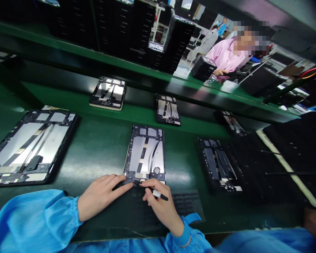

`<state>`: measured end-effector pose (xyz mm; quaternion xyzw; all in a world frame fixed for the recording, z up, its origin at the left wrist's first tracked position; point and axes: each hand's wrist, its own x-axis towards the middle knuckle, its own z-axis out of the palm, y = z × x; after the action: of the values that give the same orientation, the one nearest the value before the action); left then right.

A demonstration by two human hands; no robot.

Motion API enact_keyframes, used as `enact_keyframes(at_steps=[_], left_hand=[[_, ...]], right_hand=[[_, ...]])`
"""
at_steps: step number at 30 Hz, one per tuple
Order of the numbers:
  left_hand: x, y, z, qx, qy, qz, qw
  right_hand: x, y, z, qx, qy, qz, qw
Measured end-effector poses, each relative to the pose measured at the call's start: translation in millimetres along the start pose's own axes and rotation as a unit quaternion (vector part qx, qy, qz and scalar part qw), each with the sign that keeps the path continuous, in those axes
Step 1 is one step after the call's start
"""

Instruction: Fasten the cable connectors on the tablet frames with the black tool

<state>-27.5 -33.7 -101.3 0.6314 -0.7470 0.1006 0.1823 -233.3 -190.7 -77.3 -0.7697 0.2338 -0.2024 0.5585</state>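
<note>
In the middle of the bench an opened tablet (pixel 137 154) lies with its inside up, showing a silver battery area and dark ribbon cables. My left hand (pixel 102 193) rests at its lower left corner, fingers stretched out and touching the bottom edge. What lies under those fingertips is partly hidden. My right hand (pixel 160 203) is closed around slim black tweezers (pixel 160 195) with a white band, held like a pen. Their tip meets the tablet's bottom edge, close to my left index finger. Beneath my right wrist a dark patterned mat (pixel 189 205) lies on the bench.
Another opened tablet (pixel 52 140) lies at left, one more (pixel 218 165) at right. Several sit along the back strip, including one tablet (pixel 109 92) on a pale base. A green shelf edge (pixel 121 61) carries tall black stacks (pixel 121 28). Beyond it, a person in pink (pixel 226 54) works.
</note>
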Motion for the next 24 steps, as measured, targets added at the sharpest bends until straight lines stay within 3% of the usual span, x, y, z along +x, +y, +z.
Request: enact_keyframes(at_steps=[8,12,18,24], left_hand=[[-8.3,-2.2,7.7,-0.009,-0.01,-0.012,1.0],[-11.3,-5.8,5.2,-0.019,0.012,0.001,1.0],[-14.5,-8.8,7.4,-0.028,0.032,0.008,0.999],[-8.8,-10.5,0.0,-0.038,0.035,0.008,0.999]], right_hand=[[-9.5,7.8,-9.5,0.048,0.037,0.107,0.992],[-9.1,3.2,-5.8,0.077,0.024,0.08,0.994],[-2.9,-10.0,-1.9,0.031,-0.054,-0.018,0.998],[0.9,-14.4,-3.7,0.024,-0.09,0.015,0.996]])
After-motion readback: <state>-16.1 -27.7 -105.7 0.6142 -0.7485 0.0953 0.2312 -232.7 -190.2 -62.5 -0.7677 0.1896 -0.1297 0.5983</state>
